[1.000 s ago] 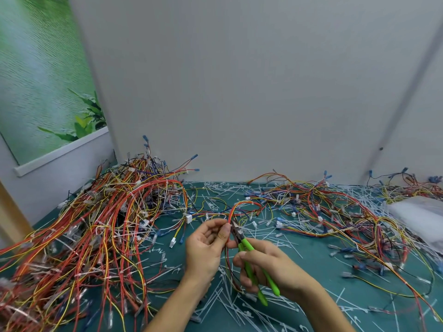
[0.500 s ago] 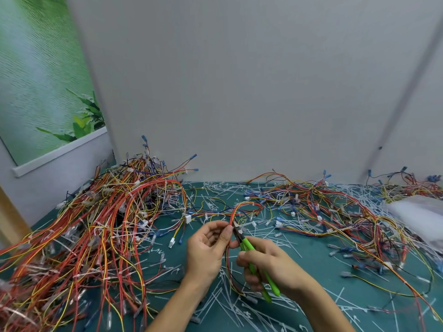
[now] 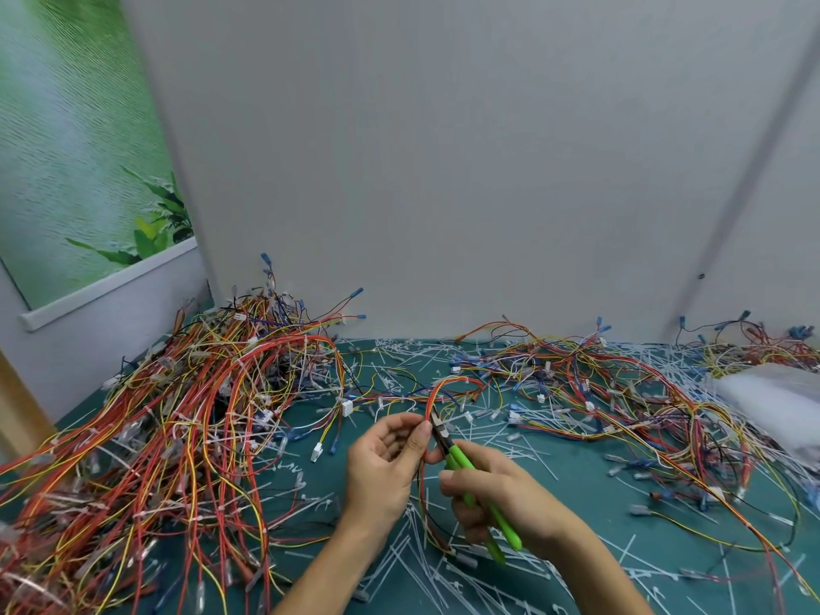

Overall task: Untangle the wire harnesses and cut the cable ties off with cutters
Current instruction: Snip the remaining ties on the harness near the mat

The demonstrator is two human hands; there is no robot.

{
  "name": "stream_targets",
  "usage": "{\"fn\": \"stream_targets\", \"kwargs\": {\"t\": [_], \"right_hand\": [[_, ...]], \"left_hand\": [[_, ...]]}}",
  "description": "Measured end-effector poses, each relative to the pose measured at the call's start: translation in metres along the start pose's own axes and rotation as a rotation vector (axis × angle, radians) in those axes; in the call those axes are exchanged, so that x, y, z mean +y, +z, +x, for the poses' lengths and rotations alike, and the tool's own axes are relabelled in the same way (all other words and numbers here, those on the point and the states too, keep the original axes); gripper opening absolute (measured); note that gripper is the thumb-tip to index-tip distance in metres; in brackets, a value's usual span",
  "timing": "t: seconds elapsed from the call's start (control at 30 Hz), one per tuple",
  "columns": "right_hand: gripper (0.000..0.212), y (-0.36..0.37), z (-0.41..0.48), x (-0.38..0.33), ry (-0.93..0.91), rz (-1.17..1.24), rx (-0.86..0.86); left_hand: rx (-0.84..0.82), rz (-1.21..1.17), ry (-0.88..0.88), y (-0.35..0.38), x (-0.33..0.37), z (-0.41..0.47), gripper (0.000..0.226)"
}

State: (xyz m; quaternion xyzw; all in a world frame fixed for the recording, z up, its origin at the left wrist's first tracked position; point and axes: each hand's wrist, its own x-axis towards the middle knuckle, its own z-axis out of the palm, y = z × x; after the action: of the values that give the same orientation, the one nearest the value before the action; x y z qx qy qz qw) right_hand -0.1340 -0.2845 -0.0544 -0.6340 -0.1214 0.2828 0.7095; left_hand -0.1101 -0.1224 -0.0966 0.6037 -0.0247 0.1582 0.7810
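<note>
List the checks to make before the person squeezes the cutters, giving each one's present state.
1. Right hand grips the green-handled cutters: ok.
2. Left hand pinches the red-and-orange wire harness loop: ok.
3. Cutter tip reaches the harness beside the left thumb: ok.
4. Blades sit on a cable tie, not on wire: cannot tell.
5. Left fingertips clear of the blades: cannot tell.

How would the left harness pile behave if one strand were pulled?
Probably floppy: wires in the harness pile droop in loose curves. Likely to snag and drag neighbours, since strands cross and loop through each other. Thin wires suggest each strand is light.
</note>
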Motion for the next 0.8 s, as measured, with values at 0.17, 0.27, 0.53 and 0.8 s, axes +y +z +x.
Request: {"fn": "stream_targets", "kwargs": {"t": [0.17,0.27,0.53,0.8], "right_hand": [[0.035,0.0041,0.0024,0.0019,-0.045,-0.049,0.028],[0.033,0.0046,0.0017,0.0009,-0.021,-0.014,0.018],[0.047,0.0035,-0.0009,0.0005,0.016,0.039,-0.018],[0.041,0.0058,0.0002,0.0009,0.005,0.019,0.005]], "left_hand": [[0.015,-0.032,-0.014,0.0006,0.0009,0.0007,0.027],[0.017,-0.046,-0.027,0.0018,0.001,0.0001,0.021],[0.027,0.027,0.023,0.0037,0.0009,-0.0037,0.009],[0.022,0.026,0.024,0.0045,0.002,-0.0043,0.008]]}}
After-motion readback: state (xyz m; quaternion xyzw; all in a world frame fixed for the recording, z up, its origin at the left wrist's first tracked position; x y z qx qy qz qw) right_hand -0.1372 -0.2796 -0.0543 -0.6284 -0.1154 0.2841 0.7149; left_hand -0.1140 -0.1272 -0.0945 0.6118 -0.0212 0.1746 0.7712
